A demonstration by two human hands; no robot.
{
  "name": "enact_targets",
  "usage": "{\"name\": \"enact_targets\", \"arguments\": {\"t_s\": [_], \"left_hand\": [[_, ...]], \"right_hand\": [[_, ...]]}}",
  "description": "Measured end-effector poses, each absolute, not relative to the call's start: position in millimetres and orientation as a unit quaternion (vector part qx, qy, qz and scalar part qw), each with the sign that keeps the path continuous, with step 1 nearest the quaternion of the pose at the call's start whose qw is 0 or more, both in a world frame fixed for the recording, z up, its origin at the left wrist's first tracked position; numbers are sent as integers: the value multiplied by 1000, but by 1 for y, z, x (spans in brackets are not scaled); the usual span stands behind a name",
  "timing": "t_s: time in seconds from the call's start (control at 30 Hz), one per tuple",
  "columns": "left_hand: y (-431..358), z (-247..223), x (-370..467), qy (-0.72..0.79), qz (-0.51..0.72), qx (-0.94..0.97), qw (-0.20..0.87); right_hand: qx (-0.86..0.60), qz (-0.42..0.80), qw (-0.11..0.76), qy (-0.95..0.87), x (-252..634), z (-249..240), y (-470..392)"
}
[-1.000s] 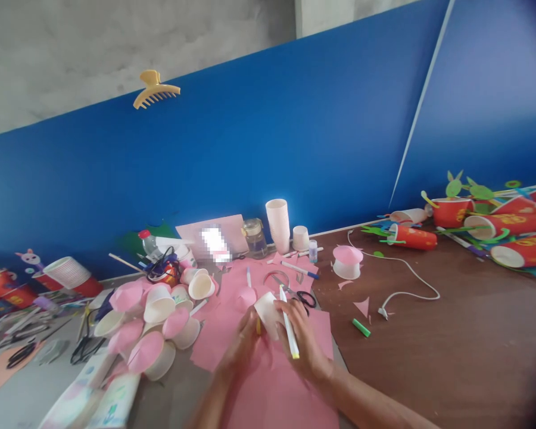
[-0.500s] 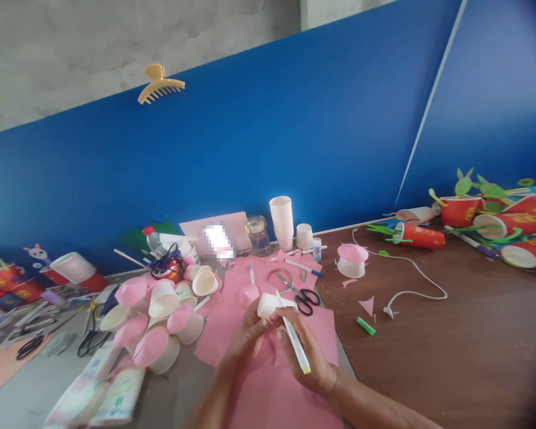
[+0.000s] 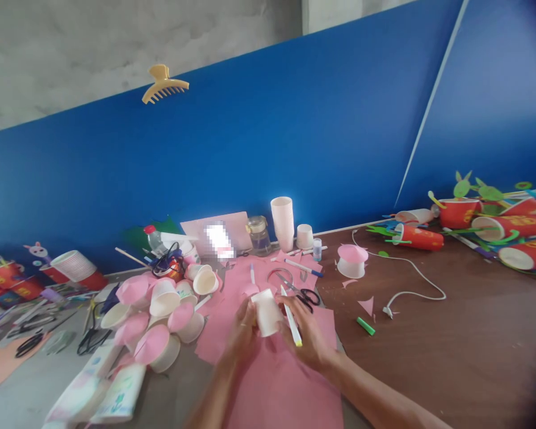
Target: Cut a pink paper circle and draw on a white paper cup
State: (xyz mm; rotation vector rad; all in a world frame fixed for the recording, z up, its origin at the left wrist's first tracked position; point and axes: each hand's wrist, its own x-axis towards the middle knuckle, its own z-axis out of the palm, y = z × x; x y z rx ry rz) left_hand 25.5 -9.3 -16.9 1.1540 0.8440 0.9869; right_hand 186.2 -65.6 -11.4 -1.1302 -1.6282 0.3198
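A small white paper cup (image 3: pixel 267 313) is held over the pink paper (image 3: pixel 290 381) in front of me. My left hand (image 3: pixel 242 329) grips the cup's left side. In my right hand (image 3: pixel 310 336) is a white marker with a yellow end (image 3: pixel 292 319), its tip pointing up and away; the fingers of this hand also come close to the cup's right side, and whether they touch it I cannot tell. Just beyond lie black-handled scissors (image 3: pixel 307 297) and a pink paper cone (image 3: pixel 250 289), partly hidden by the cup.
Several cups with pink cone tops (image 3: pixel 154 344) crowd the left. A tall cup stack (image 3: pixel 282 223) and a glass jar (image 3: pixel 259 235) stand at the back. On the brown table are a cone-topped cup (image 3: pixel 352 262), a green marker cap (image 3: pixel 365 326), a white cable (image 3: pixel 422 274) and red cups (image 3: pixel 420 237).
The cup has been turned from lying sideways to more upright, showing its side. My right hand and the marker have shifted slightly, and the marker stands steeper.
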Motion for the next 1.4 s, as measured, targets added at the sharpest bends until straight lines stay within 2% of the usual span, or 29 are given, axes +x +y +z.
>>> {"name": "enact_targets", "arguments": {"t_s": [0.17, 0.4, 0.57, 0.8, 1.4], "left_hand": [[-11, -12, 29, 339, 394, 561, 644], [-16, -11, 31, 353, 309, 680, 564], [-17, -4, 32, 358, 305, 714, 519], [-16, -9, 31, 361, 315, 700, 529], [-15, -17, 31, 362, 318, 740, 470]], "right_hand": [[-508, 146, 552, -645, 182, -20, -62], [-456, 171, 649, -585, 191, 5, -74], [-429, 198, 629, -618, 186, 9, -82], [-475, 224, 650, -549, 183, -4, -74], [-498, 155, 621, -585, 183, -6, -71]]}}
